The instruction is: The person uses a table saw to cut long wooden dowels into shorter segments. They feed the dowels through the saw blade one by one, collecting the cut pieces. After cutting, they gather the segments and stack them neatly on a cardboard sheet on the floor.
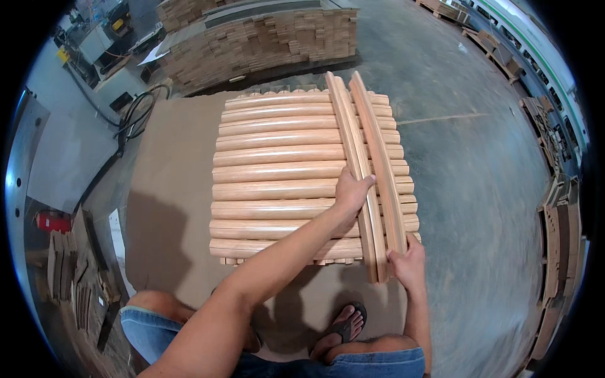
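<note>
Long pale wooden moulding strips (pixel 346 120) lie lengthwise, far to near, over the right part of a stack of wooden mouldings (pixel 277 171). The stack's rounded pieces run left to right in rows. My left hand (pixel 353 194) is closed around the left-hand strips near their middle, thumb on top. Close to the near end, my right hand (pixel 409 263) grips a separate right-hand strip (pixel 382 157) from its outer side. A narrow gap parts this strip from the left-hand ones at the far end. The fingers under the wood are hidden.
Brown sheet board (pixel 165 138) lies beneath the stack. Beyond it stands a large pile of wood pieces (pixel 265 47). Machinery with black cables (pixel 135 116) is at the left, above wood offcuts (pixel 62 264). More wood stacks (pixel 561 246) line the right edge. My sandalled foot (pixel 345 327) is near the stack.
</note>
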Demonstrator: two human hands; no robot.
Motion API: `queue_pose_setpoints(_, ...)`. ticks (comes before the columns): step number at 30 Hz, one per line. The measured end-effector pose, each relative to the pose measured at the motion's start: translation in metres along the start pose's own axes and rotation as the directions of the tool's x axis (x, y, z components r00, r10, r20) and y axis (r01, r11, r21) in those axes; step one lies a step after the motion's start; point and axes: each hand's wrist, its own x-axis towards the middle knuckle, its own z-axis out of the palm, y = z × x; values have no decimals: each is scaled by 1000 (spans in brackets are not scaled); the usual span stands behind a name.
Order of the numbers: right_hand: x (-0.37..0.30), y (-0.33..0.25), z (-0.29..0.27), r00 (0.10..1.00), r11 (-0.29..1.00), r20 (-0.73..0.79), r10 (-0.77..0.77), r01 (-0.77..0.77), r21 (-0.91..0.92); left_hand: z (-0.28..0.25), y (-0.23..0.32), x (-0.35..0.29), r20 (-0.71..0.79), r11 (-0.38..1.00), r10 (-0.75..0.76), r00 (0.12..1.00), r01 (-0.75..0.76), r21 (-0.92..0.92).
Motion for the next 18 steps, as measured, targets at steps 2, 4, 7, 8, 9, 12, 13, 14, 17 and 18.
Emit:
queue_pose_setpoints(2,5,-1,12,993,978,-118,-23,-2,-209,2,6,14,-16,988,-46,999,48,149)
queue_pose_setpoints(4,10,-5,15,985,950,-163,-51,-3,-313,6,7,25,-48,978,-62,997,70,198)
queue_pose_setpoints(7,15,-10,24,988,915,-154,-25,-40,-401,2,4,33,-39,956,-94,995,101,275)
queue_pose_setpoints(8,15,-10,26,986,926,-167,-25,-40,-376,2,18,27,-72,919,-124,990,142,369)
queue_pose_setpoints(9,14,-9,28,984,935,-178,-27,-38,-351,0,9,33,-99,918,-102,990,132,373)
queue_pose_setpoints(12,14,-2,30,960,949,-269,-76,-14,-316,-1,-8,44,-173,914,-37,984,103,392)
queue_pose_setpoints(13,14,3,30,946,950,-307,-100,-1,-312,-2,-9,45,-194,911,-19,981,97,402)
queue_pose_setpoints(14,15,14,29,934,940,-339,-110,-14,-342,0,-9,44,-209,906,-7,978,94,414)
queue_pose_setpoints(17,16,38,23,900,916,-412,-145,-36,-399,7,-1,39,-169,928,-86,982,141,345)
queue_pose_setpoints(18,16,38,23,892,917,-422,-163,-20,-397,5,-2,39,-186,925,-81,979,143,352)
